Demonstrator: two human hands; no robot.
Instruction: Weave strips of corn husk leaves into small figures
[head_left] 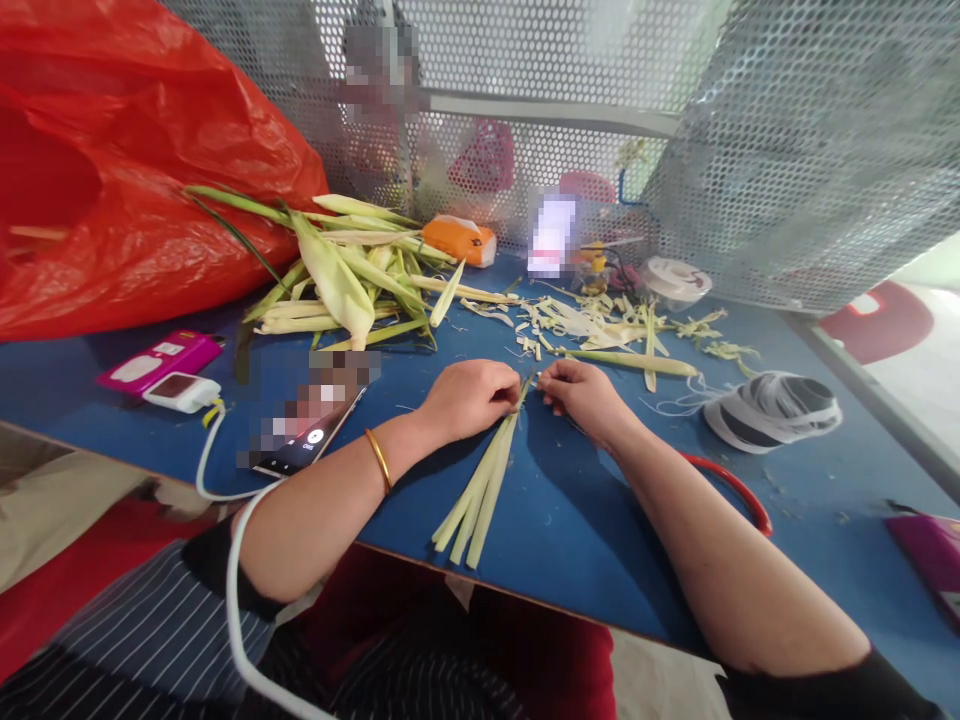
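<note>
My left hand [472, 400], with a gold bangle on the wrist, is closed on the narrow upper end of a small bundle of pale green leaf strips [487, 490]. The strips fan out below it toward the table's front edge. Just right of the bundle's tip, my right hand [574, 395] is closed in a pinch. Whatever lies between those fingers is too small to tell. Beyond both hands are leaf scraps and shavings [577, 325] and a longer green stalk [630, 360].
A pile of leaves [337, 270] lies at back left beside a red plastic bag [172, 170]. A phone [311, 415] with a white cable [232, 560] is near my left forearm. At right sit a thread spool [772, 410] and a red-handled tool [731, 485]. A perforated screen [562, 60] stands behind.
</note>
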